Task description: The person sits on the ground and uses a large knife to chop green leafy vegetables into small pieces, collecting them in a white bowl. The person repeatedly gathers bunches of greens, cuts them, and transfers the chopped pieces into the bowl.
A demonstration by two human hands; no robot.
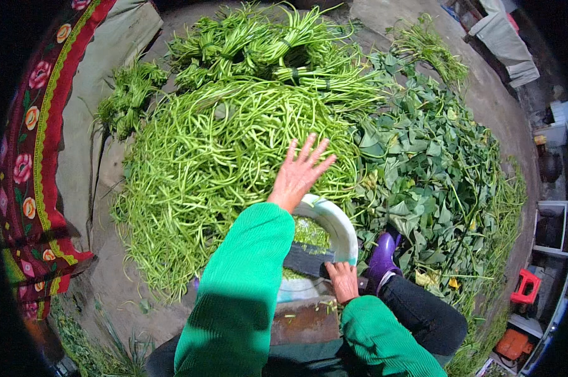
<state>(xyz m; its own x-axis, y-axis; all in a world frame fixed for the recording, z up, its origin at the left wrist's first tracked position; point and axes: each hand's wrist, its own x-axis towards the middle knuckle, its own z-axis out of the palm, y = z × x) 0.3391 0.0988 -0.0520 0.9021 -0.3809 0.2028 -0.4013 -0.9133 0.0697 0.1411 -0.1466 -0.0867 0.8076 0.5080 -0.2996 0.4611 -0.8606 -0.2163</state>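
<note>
My left hand (299, 170) is stretched out, palm down and fingers spread, at the near right side of a big heap of loose green stems (208, 155). Whether it touches them I cannot tell. My right hand (344, 282) grips the handle of a broad dark-bladed knife (305, 260). The blade lies across a white basin (344, 226), over finely chopped greens (312, 233). Part of the basin is hidden behind my left sleeve. A brown wooden board (305, 323) sits just before my lap, with a few cut bits on it.
Tied bundles of stems (265, 45) lie beyond the heap. Broad green leaves (425, 155) cover the floor at right, beside my purple boot (383, 254). A red flowered cloth (39, 160) hangs at left. A red plastic object (525, 286) stands at far right.
</note>
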